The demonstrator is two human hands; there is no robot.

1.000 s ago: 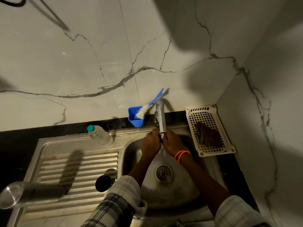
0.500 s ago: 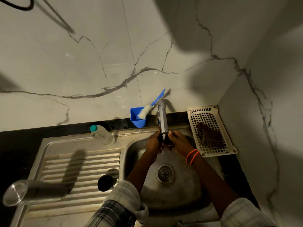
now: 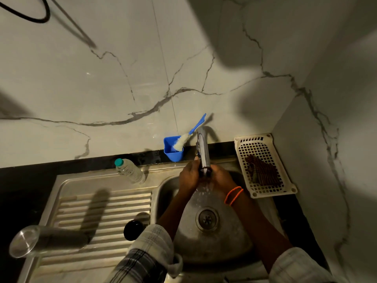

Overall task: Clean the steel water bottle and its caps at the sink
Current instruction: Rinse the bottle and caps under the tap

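Observation:
My left hand [image 3: 188, 176] and my right hand [image 3: 221, 177] are pressed together under the tap [image 3: 203, 150], holding a small dark cap [image 3: 205, 173] between them. Water runs over it into the sink basin [image 3: 228, 237]. The steel water bottle [image 3: 47, 241] stands upside down on the ribbed drainboard [image 3: 106, 205] at the left. A round black cap [image 3: 133, 229] lies on the drainboard beside the basin.
A blue cup [image 3: 173, 152] with a blue-handled brush [image 3: 188, 135] stands behind the tap. A clear plastic bottle [image 3: 130, 173] with a teal lid stands at the drainboard's back. A white perforated tray [image 3: 265, 166] with a dark scrubber [image 3: 262, 170] sits to the right, by the wall.
Both hands have risen slightly toward the tap spout, and the dark cap now shows between them. The bottle and the black cap have not moved.

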